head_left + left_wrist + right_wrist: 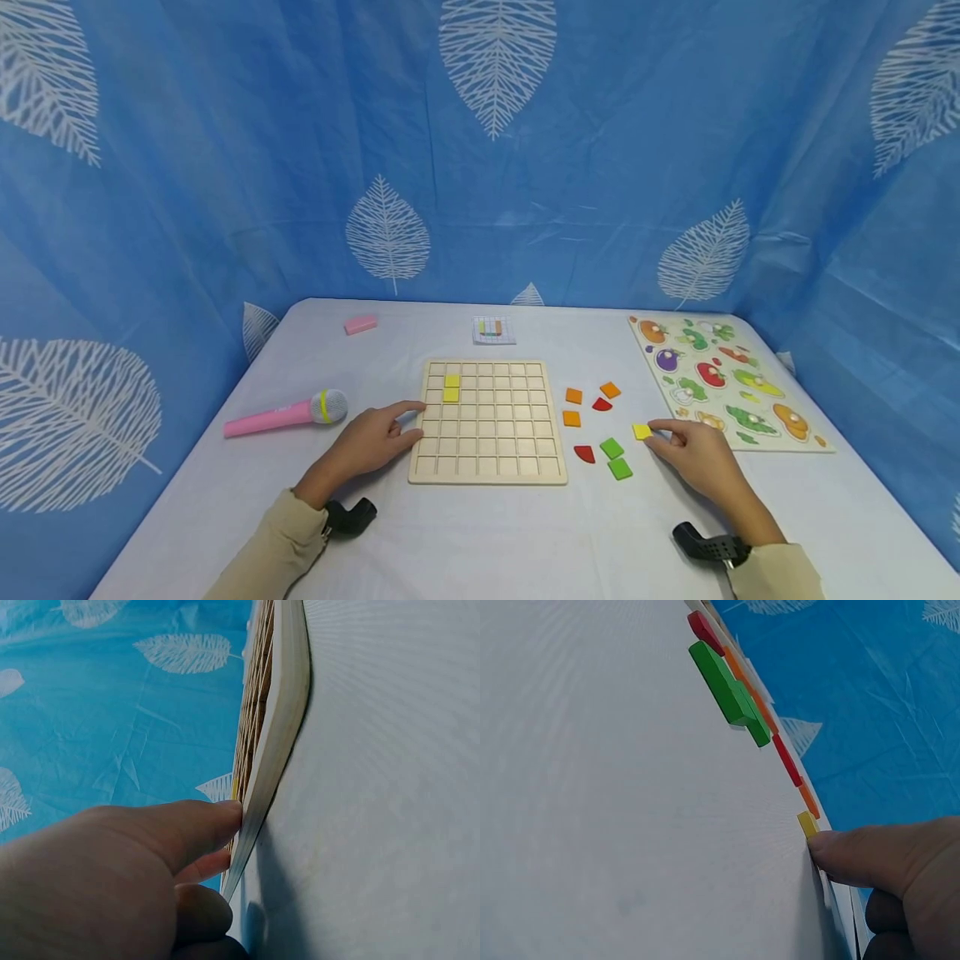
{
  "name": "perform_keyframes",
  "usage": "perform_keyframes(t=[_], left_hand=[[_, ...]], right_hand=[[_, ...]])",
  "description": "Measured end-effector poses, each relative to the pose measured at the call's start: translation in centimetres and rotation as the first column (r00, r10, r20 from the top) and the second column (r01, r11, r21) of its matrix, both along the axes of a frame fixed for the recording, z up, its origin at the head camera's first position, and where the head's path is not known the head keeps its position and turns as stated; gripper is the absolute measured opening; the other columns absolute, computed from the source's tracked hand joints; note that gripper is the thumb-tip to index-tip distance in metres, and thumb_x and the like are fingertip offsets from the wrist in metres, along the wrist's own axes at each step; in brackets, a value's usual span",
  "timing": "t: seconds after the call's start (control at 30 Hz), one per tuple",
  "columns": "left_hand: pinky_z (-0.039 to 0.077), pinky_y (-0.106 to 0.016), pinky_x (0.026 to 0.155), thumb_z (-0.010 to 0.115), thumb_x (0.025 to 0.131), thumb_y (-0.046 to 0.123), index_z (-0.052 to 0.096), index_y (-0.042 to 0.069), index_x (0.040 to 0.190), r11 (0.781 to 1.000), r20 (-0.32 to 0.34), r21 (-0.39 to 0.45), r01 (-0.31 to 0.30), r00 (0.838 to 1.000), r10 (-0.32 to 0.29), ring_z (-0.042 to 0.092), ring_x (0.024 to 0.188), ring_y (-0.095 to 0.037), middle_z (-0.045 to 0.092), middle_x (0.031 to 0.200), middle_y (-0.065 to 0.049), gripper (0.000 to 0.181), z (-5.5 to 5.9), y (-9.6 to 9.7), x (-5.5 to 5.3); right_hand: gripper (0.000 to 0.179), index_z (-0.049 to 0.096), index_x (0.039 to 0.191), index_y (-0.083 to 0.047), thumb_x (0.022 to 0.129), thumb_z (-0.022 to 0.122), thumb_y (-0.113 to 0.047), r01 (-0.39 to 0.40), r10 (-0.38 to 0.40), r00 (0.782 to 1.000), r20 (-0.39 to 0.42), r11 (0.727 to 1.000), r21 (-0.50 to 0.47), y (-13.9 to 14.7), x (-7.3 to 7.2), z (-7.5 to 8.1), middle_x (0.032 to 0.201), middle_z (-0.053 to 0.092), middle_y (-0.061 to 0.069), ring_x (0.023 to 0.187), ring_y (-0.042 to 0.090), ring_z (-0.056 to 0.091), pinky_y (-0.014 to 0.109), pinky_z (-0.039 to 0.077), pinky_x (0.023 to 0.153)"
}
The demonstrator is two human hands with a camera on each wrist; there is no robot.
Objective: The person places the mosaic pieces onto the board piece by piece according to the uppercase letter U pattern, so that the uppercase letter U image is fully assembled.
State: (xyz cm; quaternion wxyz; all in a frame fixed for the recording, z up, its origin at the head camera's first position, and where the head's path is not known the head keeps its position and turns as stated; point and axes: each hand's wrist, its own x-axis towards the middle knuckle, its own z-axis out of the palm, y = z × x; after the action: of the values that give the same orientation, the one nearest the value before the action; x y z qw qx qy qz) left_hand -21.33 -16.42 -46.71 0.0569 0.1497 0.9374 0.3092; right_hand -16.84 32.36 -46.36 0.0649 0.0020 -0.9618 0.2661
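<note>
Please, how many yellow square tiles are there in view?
3. The first yellow tile and second yellow tile lie in neighbouring cells of the wooden board; the right hand touches the third yellow tile. I see no others.

Yellow tile (641,432) (pinched) right of board (487,478)

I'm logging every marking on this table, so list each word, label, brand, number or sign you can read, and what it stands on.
No text can be read with certainty.
Pink microphone: faint pale marks on the handle, too small to read.
Small card: a coloured pattern on a grid; no lettering can be made out.
Vegetable puzzle board: pictures, no words visible.
Wooden grid board: no lettering visible.
</note>
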Motion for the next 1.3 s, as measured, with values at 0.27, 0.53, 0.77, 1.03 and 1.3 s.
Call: perform_keyframes(t=[0.27,0.53,0.77,1.03,1.3], left_hand=[[0.029,-0.027,0.052,0.069,0.098,0.034,0.063,0.022,0.140,1.000,0.001,-0.006,-0.014,1.000,0.014,0.037,0.053,-0.011,0.042,0.060,0.005,0.044,-0.02,0.03,0.04],[0.029,-0.027,0.052,0.069,0.098,0.034,0.062,0.022,0.141,1.000,0.002,-0.014,-0.010,1.000,0.010,0.037,0.052,-0.010,0.042,0.059,0.006,0.045,-0.03,0.11,-0.05],[0.029,-0.027,0.052,0.070,0.098,0.034,0.062,0.022,0.141,1.000,-0.001,-0.010,-0.009,1.000,0.009,0.037,0.052,-0.010,0.042,0.059,0.006,0.045,-0.14,0.07,-0.04],[0.030,-0.027,0.052,0.070,0.098,0.034,0.062,0.022,0.141,1.000,0.000,-0.012,-0.016,1.000,0.016,0.038,0.052,-0.010,0.043,0.059,0.006,0.045,-0.20,0.15,-0.07],[0.029,-0.026,0.052,0.070,0.098,0.033,0.063,0.021,0.140,1.000,-0.007,-0.005,-0.015,1.000,0.015,0.038,0.052,-0.010,0.043,0.059,0.005,0.044,-0.25,0.17,-0.10]], right_hand=[[0.033,0.074,0.118,-0.005,0.093,0.076,-0.026,-0.002,0.002,1.000,0.002,1.000,0.011,0.06,-0.10,-0.07,0.060,0.044,-0.002,0.055,0.017,0.039,0.029,0.029,0.052],[0.032,0.075,0.117,-0.006,0.093,0.076,-0.026,-0.013,0.013,1.000,-0.008,1.000,0.021,0.06,-0.04,0.03,0.060,0.044,-0.002,0.055,0.016,0.039,0.029,0.030,0.053],[0.031,0.075,0.116,-0.005,0.093,0.076,-0.026,-0.015,0.016,1.000,-0.006,1.000,0.018,-0.08,0.03,0.13,0.059,0.044,-0.002,0.054,0.016,0.039,0.029,0.030,0.052],[0.032,0.074,0.117,-0.005,0.093,0.076,-0.027,-0.010,0.010,1.000,-0.002,1.000,0.019,0.02,-0.05,-0.14,0.059,0.043,-0.002,0.054,0.016,0.039,0.029,0.030,0.052],[0.034,0.074,0.116,-0.006,0.091,0.079,-0.028,-0.007,0.008,1.000,-0.005,1.000,0.004,0.12,-0.22,-0.47,0.059,0.044,-0.002,0.054,0.017,0.041,0.029,0.030,0.052]])
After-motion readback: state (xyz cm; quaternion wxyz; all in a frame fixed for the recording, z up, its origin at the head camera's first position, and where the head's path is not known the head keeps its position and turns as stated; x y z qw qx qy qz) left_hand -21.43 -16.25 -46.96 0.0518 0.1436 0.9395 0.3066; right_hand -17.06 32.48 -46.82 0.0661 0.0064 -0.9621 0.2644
